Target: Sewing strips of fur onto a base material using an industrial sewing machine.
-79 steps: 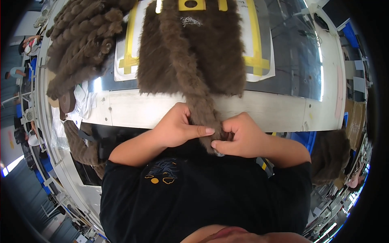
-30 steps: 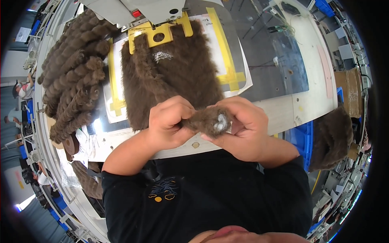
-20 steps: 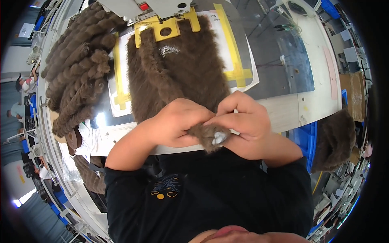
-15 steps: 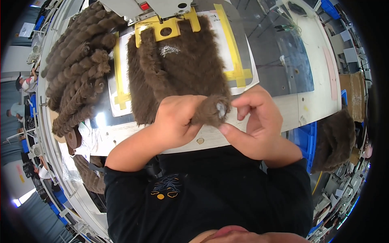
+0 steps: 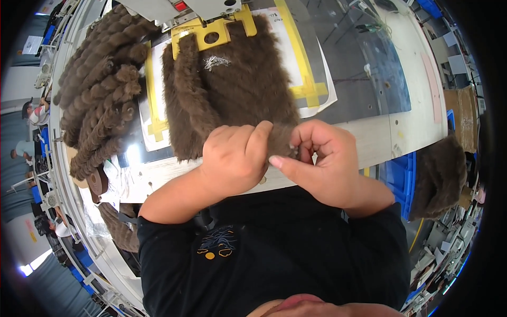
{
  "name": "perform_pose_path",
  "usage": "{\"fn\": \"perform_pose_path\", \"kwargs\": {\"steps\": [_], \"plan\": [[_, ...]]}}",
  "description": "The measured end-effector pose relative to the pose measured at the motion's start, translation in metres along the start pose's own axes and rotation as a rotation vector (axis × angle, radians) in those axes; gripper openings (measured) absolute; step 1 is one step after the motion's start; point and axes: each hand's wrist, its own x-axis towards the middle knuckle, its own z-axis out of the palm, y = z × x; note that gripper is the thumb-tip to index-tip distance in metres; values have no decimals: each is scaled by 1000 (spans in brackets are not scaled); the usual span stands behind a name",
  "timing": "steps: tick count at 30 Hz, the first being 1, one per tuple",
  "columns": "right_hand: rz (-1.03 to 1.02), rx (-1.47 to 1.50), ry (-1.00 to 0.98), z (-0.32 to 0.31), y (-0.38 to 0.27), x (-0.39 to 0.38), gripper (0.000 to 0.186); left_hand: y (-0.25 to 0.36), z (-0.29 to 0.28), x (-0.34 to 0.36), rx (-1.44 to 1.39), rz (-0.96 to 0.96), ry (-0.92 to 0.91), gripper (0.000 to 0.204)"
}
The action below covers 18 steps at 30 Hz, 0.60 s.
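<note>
My left hand (image 5: 236, 157) is wrapped round a brown furry strap, near its end. The strap's end (image 5: 280, 141) pokes out past my left fist toward my right hand (image 5: 325, 164). My right thumb and curled fingers pinch that end, and its opening is mostly covered by them. A brown furry panel (image 5: 245, 79) lies beyond my hands, with a furry strip (image 5: 193, 90) running down its left part toward my left hand. A small pile of silvery metal bits (image 5: 216, 63) rests on the panel. A yellow plate (image 5: 229, 34) with a round hole overlaps the panel's far edge.
A white sewing machine head (image 5: 203, 10) stands above the yellow plate. Twisted brown furry lengths (image 5: 105, 84) are heaped at the left. Yellow tape (image 5: 301, 58) borders a white sheet beside the panel. At the right, a blue crate (image 5: 398, 179) stands next to brown fur (image 5: 438, 177).
My right hand has moved left and closed on the strap's end, covering the pale opening that showed before. My left fist has turned, its knuckles now facing up.
</note>
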Motion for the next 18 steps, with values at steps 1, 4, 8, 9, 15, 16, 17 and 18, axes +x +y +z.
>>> {"fn": "perform_pose_path", "kwargs": {"steps": [1,4,8,9,15,16,17,18], "plan": [[-10,-13,-5,1,0,0,25,2,0,1,2,0,-2,48],[-81,-76,15,1,2,1,26,2,-1,3,-79,-69,-42,47],[-113,-251,17,-6,2,3,30,-2,-1,3,-151,-127,-63,48],[-112,-250,18,-6,3,3,30,-1,0,3,-146,-134,-50,49],[60,16,-9,0,13,0,26,4,2,2,-87,-113,-128,52],[39,27,9,2,16,0,25,4,2,2,-87,-110,-132,52],[19,38,27,2,17,-1,24,4,2,3,-87,-110,-152,52],[18,40,27,2,17,-1,24,4,2,3,-85,-111,-170,53]]}}
